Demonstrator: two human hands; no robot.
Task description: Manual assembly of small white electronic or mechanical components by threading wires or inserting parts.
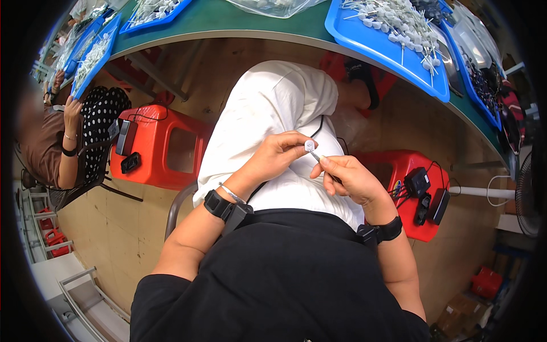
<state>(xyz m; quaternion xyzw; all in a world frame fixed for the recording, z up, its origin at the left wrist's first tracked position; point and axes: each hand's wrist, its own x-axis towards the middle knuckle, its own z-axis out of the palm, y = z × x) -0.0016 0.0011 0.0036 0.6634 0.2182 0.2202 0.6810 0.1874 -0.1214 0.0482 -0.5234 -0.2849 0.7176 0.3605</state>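
White piece [309, 146]: partly covered by the left hand's [280, 154] thumb and finger; the detail on its face is too small to make out.
Slim tool [315, 155]: its back end is lost under the right hand's [350, 178] fingers; whether its tip touches the piece, I can't say.
Clear bag [273, 7]: straight ahead past both hands, cut off at the top; I can't tell what it holds.
Blue tray [364, 34]: ahead and right of the hands, far edge cut off.
Co-worker [48, 151]: well left of the left hand, head blurred.
Fan [527, 196]: well right of the right hand, its outer side lost in the dark rim.
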